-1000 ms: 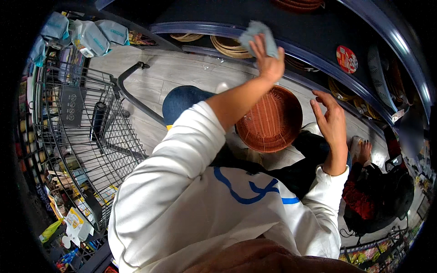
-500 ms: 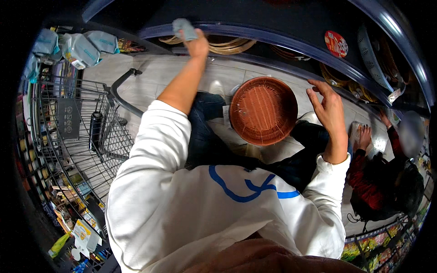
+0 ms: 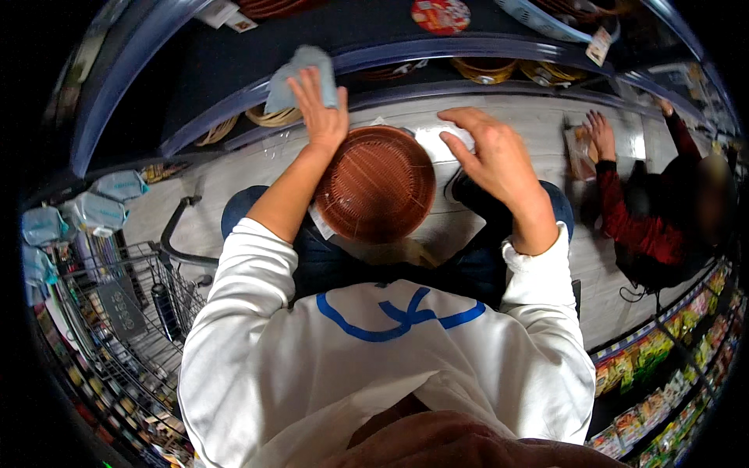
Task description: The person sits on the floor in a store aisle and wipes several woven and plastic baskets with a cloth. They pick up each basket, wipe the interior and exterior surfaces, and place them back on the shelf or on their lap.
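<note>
My left hand (image 3: 320, 111) holds a grey cloth (image 3: 302, 62) against the lower shelf rail (image 3: 220, 114), fingers spread over it. Just below that hand, a round reddish-brown woven basket (image 3: 374, 184) rests between my legs, close to my wrist. My right hand (image 3: 490, 153) hovers to the right of the basket with curved fingers apart and nothing visible between them. Under those fingertips is a white, glossy flat area or object (image 3: 429, 140) that I cannot make out.
Stacked baskets (image 3: 476, 70) and a pale blue one (image 3: 538, 17) fill the shelves. A wire cart (image 3: 133, 300) is at left, with bagged packages (image 3: 97, 212) nearby. A co-worker (image 3: 647, 218) crouches at right, hands at floor and shelf. Packets (image 3: 647, 363) line racks behind.
My view has swung, shifting the shelf and cart. My left hand and cloth went leftward, then came down toward the basket along the rail. My right hand moved left, closer to the basket.
</note>
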`<action>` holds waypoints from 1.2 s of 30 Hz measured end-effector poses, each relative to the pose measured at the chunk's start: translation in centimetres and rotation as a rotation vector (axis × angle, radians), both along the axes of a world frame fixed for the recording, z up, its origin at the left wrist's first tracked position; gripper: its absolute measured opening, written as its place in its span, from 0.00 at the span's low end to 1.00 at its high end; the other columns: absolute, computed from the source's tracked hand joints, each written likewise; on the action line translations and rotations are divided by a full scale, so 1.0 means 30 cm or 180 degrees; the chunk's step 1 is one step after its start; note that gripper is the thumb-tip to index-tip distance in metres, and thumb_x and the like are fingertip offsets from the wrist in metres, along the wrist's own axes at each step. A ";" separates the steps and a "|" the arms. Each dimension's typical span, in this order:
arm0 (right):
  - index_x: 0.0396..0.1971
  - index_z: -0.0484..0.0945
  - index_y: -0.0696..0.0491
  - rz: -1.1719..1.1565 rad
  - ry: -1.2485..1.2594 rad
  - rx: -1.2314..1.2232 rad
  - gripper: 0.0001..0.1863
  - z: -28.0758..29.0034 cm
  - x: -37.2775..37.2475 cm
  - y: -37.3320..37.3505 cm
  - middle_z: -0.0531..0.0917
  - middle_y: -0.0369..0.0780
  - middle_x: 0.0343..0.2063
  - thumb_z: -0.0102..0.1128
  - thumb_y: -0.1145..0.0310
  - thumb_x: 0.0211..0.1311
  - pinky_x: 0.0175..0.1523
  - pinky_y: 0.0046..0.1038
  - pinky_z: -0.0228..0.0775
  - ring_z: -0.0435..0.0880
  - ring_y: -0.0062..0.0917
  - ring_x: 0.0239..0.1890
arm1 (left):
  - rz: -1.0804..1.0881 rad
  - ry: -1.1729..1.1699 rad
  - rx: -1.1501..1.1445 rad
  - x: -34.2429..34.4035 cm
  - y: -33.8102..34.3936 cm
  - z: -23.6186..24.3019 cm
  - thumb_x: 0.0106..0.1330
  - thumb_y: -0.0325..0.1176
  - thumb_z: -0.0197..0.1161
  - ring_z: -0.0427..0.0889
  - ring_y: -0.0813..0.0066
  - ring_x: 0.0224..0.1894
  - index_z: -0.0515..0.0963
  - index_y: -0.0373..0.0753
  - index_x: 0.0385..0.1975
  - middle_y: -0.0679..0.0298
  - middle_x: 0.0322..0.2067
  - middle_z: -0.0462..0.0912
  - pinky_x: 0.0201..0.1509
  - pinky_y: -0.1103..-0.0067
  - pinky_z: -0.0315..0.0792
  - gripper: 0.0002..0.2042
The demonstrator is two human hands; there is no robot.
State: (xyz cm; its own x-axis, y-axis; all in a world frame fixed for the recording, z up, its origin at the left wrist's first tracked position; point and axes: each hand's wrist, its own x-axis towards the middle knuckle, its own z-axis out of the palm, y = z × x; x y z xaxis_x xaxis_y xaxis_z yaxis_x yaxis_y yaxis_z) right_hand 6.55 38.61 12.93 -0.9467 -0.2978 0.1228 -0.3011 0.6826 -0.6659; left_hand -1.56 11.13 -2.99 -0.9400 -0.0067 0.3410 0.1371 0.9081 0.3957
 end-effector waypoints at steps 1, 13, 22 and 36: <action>0.39 0.78 0.54 -0.0021 0.0000 -0.0021 0.13 0.001 0.012 0.014 0.81 0.44 0.37 0.57 0.64 0.56 0.41 0.35 0.73 0.80 0.40 0.37 | -0.0369 -0.0150 -0.0318 0.005 0.059 0.031 0.61 0.39 0.55 0.32 0.41 0.68 0.45 0.32 0.65 0.46 0.66 0.41 0.69 0.56 0.33 0.36; 0.35 0.76 0.55 0.0013 0.0152 -0.0119 0.11 -0.037 0.038 0.126 0.80 0.42 0.33 0.57 0.65 0.55 0.44 0.33 0.71 0.79 0.34 0.38 | -0.2558 0.0239 -0.2055 -0.187 0.605 0.157 0.50 0.25 0.51 0.50 0.62 0.67 0.57 0.39 0.63 0.65 0.65 0.56 0.68 0.64 0.45 0.33; 0.31 0.76 0.55 -0.0045 0.0092 -0.0089 0.09 -0.025 0.061 0.162 0.79 0.42 0.30 0.53 0.66 0.54 0.43 0.30 0.70 0.79 0.31 0.38 | -0.3580 0.0761 -0.1946 -0.372 1.185 0.136 0.50 0.24 0.51 0.51 0.65 0.67 0.58 0.40 0.61 0.66 0.64 0.55 0.69 0.70 0.49 0.32; 0.17 0.82 0.47 0.0421 -0.0419 0.0182 0.05 -0.046 0.093 0.188 0.82 0.37 0.22 0.57 0.68 0.44 0.47 0.35 0.63 0.81 0.27 0.32 | -0.3672 0.1481 -0.2051 -0.463 1.641 0.126 0.55 0.34 0.51 0.52 0.66 0.67 0.67 0.39 0.57 0.68 0.62 0.61 0.69 0.73 0.47 0.26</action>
